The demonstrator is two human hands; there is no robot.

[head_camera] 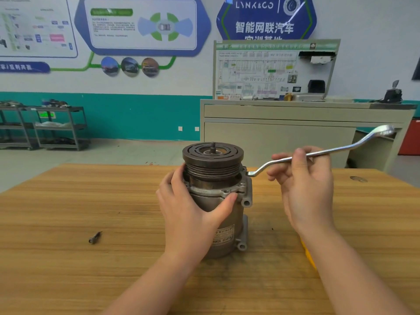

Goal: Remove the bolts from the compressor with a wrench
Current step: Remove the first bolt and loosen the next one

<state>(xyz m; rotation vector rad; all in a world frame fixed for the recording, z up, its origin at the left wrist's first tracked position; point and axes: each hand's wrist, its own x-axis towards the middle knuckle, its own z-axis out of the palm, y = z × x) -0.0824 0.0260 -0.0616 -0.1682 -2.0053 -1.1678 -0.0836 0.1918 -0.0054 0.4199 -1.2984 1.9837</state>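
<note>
The right hand [302, 178] pinches the wrench [318, 152] mid-shaft, its lower end seated at a bolt on the flange of the compressor [218, 196]. The left hand [193, 210] grips the compressor, upright on the table [68, 223]. One loose bolt [95, 237] lies apart. Next, likely a turn to loosen.

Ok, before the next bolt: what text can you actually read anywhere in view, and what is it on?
"LYNK&CO": blue wall sign.
"智能网联汽车": same sign, below the brand; the line under it is cut off by the training board.
Compressor label: upside down and blurred, not reliably readable.
Left wall posters, training board diagram: too small or blurred.
Wrench: no marking legible.
</note>
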